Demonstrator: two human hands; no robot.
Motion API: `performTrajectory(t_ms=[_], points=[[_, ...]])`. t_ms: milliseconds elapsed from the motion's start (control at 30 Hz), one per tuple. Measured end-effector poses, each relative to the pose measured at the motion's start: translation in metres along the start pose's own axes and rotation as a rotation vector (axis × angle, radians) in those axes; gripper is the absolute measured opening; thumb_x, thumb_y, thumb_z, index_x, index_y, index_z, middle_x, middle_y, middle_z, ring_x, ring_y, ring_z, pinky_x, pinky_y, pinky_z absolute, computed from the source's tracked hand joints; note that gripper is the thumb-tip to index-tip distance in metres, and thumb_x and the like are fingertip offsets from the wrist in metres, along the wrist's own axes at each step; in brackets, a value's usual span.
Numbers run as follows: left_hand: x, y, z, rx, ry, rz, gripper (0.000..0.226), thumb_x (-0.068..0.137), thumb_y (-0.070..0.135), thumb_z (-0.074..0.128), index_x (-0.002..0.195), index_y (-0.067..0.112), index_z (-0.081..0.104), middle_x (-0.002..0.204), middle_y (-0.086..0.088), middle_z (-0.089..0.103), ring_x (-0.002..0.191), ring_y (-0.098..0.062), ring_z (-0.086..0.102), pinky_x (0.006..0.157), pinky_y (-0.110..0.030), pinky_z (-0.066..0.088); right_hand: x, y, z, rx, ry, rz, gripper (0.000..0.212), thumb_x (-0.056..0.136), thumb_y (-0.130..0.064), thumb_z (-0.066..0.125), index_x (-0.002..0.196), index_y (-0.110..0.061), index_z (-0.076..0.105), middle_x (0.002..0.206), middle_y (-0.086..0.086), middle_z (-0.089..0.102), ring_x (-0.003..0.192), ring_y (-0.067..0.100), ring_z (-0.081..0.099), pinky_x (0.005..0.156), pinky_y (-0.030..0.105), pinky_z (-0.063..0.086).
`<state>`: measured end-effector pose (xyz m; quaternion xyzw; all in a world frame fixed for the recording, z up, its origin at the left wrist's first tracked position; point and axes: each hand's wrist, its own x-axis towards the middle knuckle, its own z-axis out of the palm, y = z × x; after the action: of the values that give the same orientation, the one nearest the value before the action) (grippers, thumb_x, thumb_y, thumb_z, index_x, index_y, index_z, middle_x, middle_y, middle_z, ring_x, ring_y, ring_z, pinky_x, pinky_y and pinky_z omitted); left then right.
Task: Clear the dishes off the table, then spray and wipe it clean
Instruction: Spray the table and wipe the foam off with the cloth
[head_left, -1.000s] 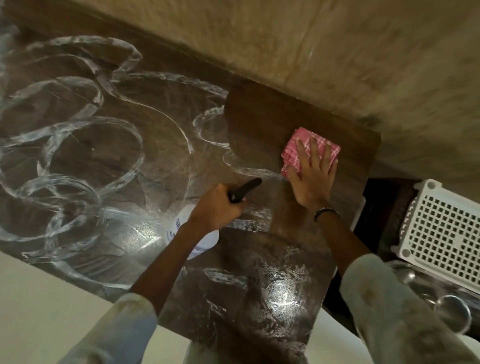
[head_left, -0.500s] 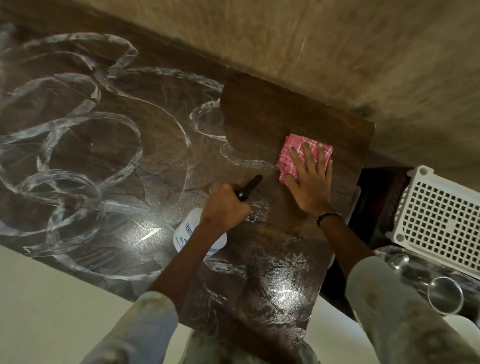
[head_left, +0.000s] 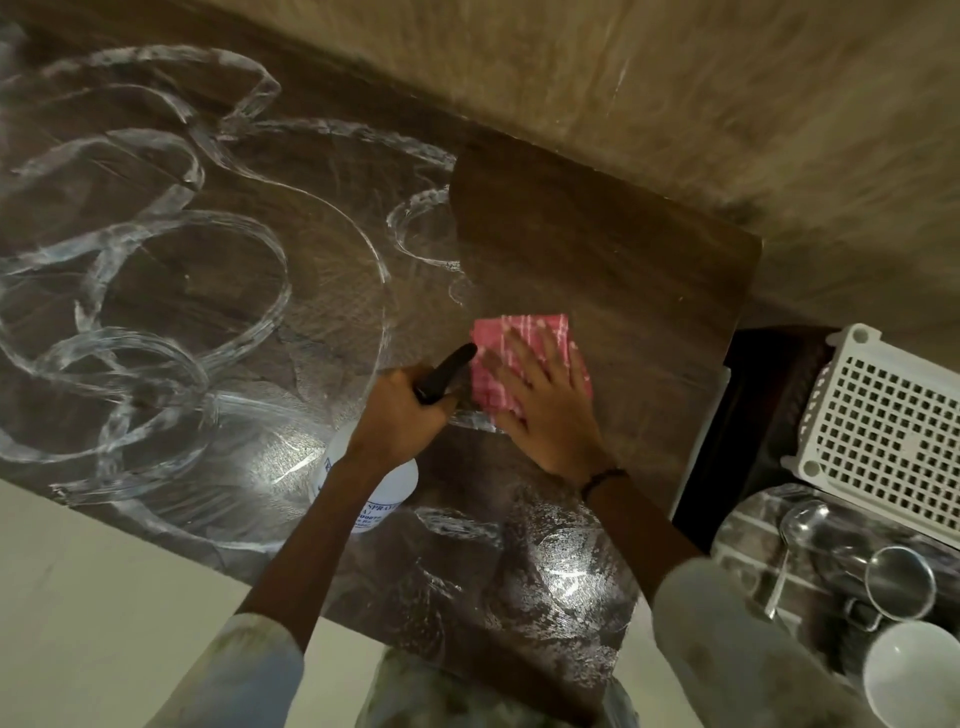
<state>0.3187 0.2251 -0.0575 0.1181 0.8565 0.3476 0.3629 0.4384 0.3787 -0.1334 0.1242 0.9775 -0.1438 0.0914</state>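
Note:
The dark wooden table (head_left: 613, 249) carries looping white streaks of spray foam (head_left: 156, 270) over its left and middle parts; its far right corner shows bare and dry. My right hand (head_left: 545, 410) lies flat, fingers spread, pressing a pink checked cloth (head_left: 524, 338) onto the table near the middle. My left hand (head_left: 400, 410) grips a white spray bottle (head_left: 369, 493) by its black trigger head (head_left: 444, 371), just left of the cloth. The bottle stands low over the near part of the table.
A white perforated plastic crate (head_left: 883, 431) sits to the right of the table. Below it lie cleared dishes: a steel ladle (head_left: 795, 530), a steel cup (head_left: 898, 582) and a white bowl (head_left: 914, 675). A tan wall runs along the table's far edge.
My right hand has dragged the pink cloth from the far right corner toward me and leftward, up to the spray bottle. The left hand with the bottle has stayed roughly in place.

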Motion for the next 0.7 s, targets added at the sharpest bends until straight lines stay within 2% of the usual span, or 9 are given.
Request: performTrajectory(t_ms=[133, 267, 333, 433, 533, 633, 700], points=[[-0.001, -0.008, -0.006, -0.046, 0.027, 0.017, 0.015, 0.082, 0.009, 0.062, 0.079, -0.006, 0.060, 0.056, -0.015, 0.045, 0.047, -0.017, 0.039, 0.049, -0.024, 0.031, -0.033, 0.035, -0.005, -0.033, -0.007, 0.078, 0.066, 0.089, -0.062, 0.031, 0.149, -0.036, 0.018, 0.159, 0.000, 0.011, 0.147, 0.029, 0.000, 0.114, 0.063, 0.012], [0.000, -0.013, -0.011, -0.069, 0.060, 0.039, 0.016, 0.083, 0.011, 0.062, 0.077, -0.004, 0.059, 0.053, -0.012, 0.040, 0.047, -0.019, 0.037, 0.049, -0.027, 0.030, 0.010, 0.031, -0.019, 0.012, 0.035, 0.303, 0.067, 0.087, -0.062, 0.022, 0.149, -0.036, 0.017, 0.160, 0.001, 0.009, 0.147, 0.033, -0.002, 0.116, 0.059, 0.001], [0.000, -0.015, -0.013, -0.076, 0.071, 0.039, 0.016, 0.084, 0.011, 0.062, 0.076, -0.002, 0.059, 0.051, -0.009, 0.041, 0.046, -0.019, 0.037, 0.049, -0.028, 0.030, 0.040, 0.016, -0.020, 0.034, 0.051, 0.345, 0.069, 0.086, -0.062, 0.019, 0.149, -0.036, 0.015, 0.160, 0.003, 0.007, 0.146, 0.035, -0.003, 0.114, 0.058, -0.003], [0.000, -0.019, -0.015, -0.089, 0.076, 0.050, 0.016, 0.083, 0.010, 0.061, 0.074, -0.003, 0.057, 0.049, -0.004, 0.038, 0.045, -0.018, 0.036, 0.050, -0.029, 0.031, 0.066, -0.011, -0.015, 0.026, 0.049, 0.245, 0.064, 0.090, -0.057, 0.031, 0.150, -0.036, 0.016, 0.160, 0.002, 0.008, 0.146, 0.036, -0.002, 0.114, 0.061, 0.000], [-0.001, -0.020, -0.018, -0.053, 0.073, 0.065, 0.016, 0.083, 0.011, 0.062, 0.075, -0.002, 0.058, 0.048, -0.002, 0.036, 0.045, -0.018, 0.033, 0.050, -0.029, 0.030, 0.050, -0.033, -0.004, 0.002, 0.039, 0.047, 0.061, 0.093, -0.053, 0.033, 0.149, -0.034, 0.021, 0.160, 0.002, 0.011, 0.147, 0.034, 0.000, 0.114, 0.065, 0.006], [0.000, -0.024, -0.025, -0.038, 0.091, 0.069, 0.013, 0.083, 0.012, 0.063, 0.079, 0.000, 0.062, 0.049, -0.001, 0.039, 0.046, -0.017, 0.035, 0.051, -0.028, 0.031, 0.013, -0.018, 0.004, -0.087, -0.032, -0.126, 0.065, 0.090, -0.059, 0.034, 0.149, -0.036, 0.020, 0.160, 0.000, 0.012, 0.147, 0.032, 0.002, 0.113, 0.063, 0.012], [0.002, -0.027, -0.029, -0.043, 0.105, 0.061, 0.012, 0.083, 0.012, 0.062, 0.081, 0.000, 0.062, 0.049, 0.000, 0.041, 0.046, -0.017, 0.036, 0.052, -0.028, 0.032, 0.000, 0.008, -0.001, -0.106, -0.058, -0.146, 0.067, 0.088, -0.063, 0.033, 0.148, -0.038, 0.018, 0.159, 0.000, 0.011, 0.147, 0.031, 0.002, 0.114, 0.062, 0.012]])
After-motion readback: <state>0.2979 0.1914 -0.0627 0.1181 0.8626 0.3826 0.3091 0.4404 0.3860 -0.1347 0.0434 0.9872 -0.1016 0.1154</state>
